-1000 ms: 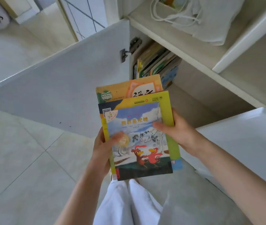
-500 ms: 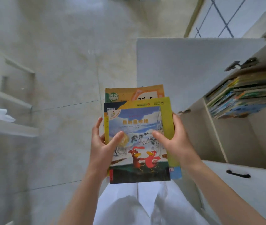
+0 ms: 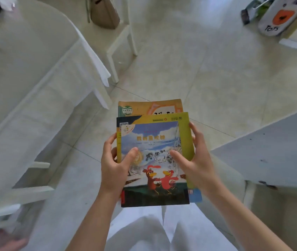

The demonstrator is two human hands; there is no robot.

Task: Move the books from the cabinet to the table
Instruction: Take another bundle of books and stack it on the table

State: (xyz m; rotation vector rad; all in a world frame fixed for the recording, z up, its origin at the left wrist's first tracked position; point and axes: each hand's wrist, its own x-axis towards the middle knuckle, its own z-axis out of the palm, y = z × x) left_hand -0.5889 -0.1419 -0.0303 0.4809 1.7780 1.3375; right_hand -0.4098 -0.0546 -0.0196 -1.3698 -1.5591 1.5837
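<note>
I hold a small stack of thin paperback picture books [image 3: 155, 160] flat in front of me, above my white trousers [image 3: 144, 232] and the pale tiled floor [image 3: 198, 69]. My left hand [image 3: 115, 167] grips the stack's left edge, thumb curled over the top cover, fingers wrapped beneath. My right hand [image 3: 196, 160] grips the right edge in the same way, thumb lying on the cover. The top book shows two red birds under a blue sky with a yellow-green border; an orange-covered book [image 3: 149, 108] projects from under its far edge. The white-clothed table [image 3: 26, 78] stands to my left, well apart from the stack. A white chair [image 3: 120, 42] with a beige bag [image 3: 104, 13] stands beyond it. The open grey cabinet door [image 3: 270, 151] is at my right.
</note>
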